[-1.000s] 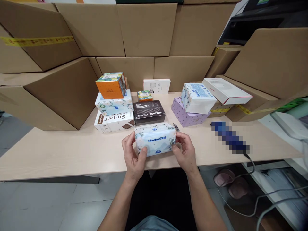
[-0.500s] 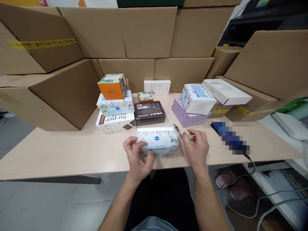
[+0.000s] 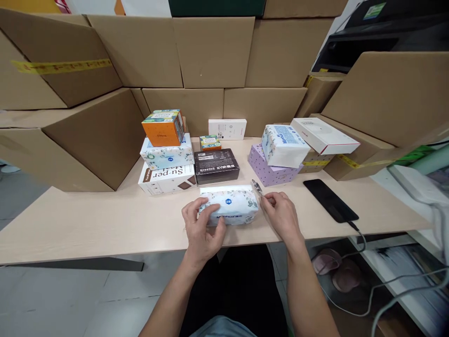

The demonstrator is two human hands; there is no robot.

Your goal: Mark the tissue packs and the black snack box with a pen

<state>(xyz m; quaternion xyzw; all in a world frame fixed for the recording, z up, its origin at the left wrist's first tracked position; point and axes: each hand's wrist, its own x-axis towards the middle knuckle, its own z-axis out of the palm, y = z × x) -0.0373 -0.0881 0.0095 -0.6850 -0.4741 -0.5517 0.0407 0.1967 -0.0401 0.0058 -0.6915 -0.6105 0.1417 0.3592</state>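
A: Where is the tissue pack sitting?

B: On the table, near the front edge, just in front of the black box. The left hand is curled over its left end, fingers on top and thumb against the front face, gripping it.

A: And the right hand?

B: Beside the pack's right end. Its fingers are half bent and the fingertips meet a small metal tool that lies just off the pack's corner. I cannot tell whether the hand is pinching the tool or only touching it; the fingers cover that end.

A: What is the tool?

B: Too small to make out. Only a short shiny tip shows.

A: Anything else hard to read?

B: The print on the pack is partly under the left thumb. Behind, the orange box tops a stack of two other packs. To the right, a phone lies face down or dark, its cable running off the table edge.
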